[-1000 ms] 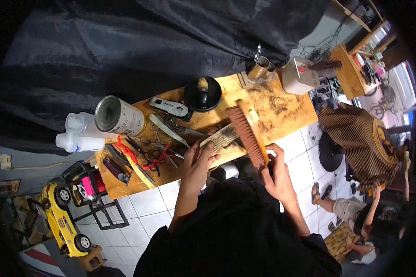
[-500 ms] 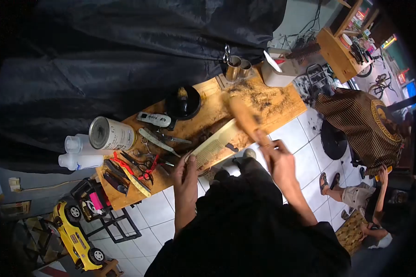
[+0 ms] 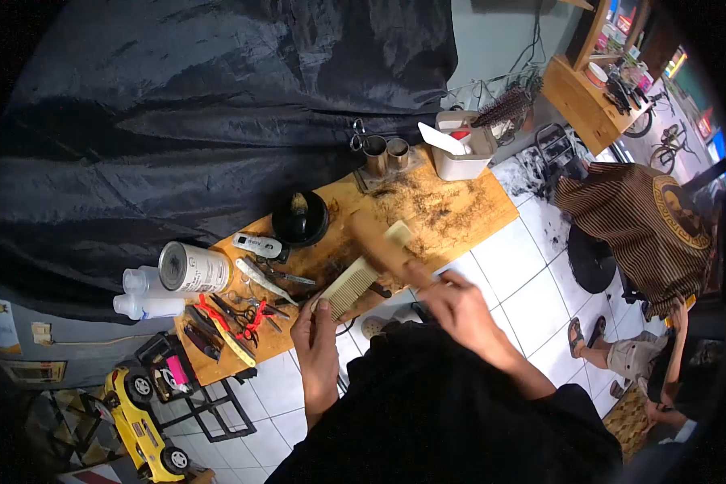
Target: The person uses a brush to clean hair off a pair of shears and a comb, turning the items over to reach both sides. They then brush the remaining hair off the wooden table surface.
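One comb (image 3: 351, 284); one brush (image 3: 381, 246); two hands.

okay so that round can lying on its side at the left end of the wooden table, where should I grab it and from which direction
Grip the can across the middle of its rounded body, probably coming down from above. It lies on its side with its open round end toward the left, so the curved wall faces up. The plastic bottles crowd its left end and the scissors lie close in front, leaving the top freest.

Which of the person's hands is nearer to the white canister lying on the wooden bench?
Left. The left hand holds the comb beside the scissors, a short way from the white canister; the right hand, holding the brush, is farther along the bench.
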The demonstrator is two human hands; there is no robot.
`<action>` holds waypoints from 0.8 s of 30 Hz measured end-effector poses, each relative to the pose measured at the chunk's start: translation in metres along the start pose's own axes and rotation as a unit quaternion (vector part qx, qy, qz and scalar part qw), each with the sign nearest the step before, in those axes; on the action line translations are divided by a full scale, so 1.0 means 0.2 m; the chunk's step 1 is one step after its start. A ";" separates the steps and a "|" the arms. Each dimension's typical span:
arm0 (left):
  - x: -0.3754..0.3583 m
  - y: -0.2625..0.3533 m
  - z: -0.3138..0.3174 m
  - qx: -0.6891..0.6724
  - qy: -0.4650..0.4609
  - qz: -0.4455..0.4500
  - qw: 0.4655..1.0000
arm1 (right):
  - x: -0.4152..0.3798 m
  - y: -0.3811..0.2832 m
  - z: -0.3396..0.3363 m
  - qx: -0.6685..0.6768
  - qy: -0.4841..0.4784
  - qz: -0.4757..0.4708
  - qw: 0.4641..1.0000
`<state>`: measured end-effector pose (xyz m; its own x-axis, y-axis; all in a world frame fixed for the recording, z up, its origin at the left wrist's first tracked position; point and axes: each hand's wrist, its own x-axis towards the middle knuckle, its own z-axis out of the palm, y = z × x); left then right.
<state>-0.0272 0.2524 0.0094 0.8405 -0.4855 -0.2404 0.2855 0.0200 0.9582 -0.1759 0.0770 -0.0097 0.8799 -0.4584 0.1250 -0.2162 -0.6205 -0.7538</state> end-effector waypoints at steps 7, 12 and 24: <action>-0.04 -0.04 0.04 -0.026 0.007 0.008 1.000 | 0.01 0.02 -0.16 0.017 0.152 0.066 0.986; -0.03 -0.03 0.12 -0.036 0.005 0.015 0.999 | 0.02 -0.12 -0.10 0.144 0.019 0.014 0.989; -0.01 -0.07 0.09 -0.070 -0.001 0.014 0.997 | 0.00 0.08 -0.21 0.054 0.149 0.032 0.987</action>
<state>-0.0418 0.2383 -0.0008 0.8483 -0.4848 -0.2127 0.3234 0.1563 0.9333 -0.1965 0.0404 0.0045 0.6991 -0.6714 0.2458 -0.2071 -0.5192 -0.8292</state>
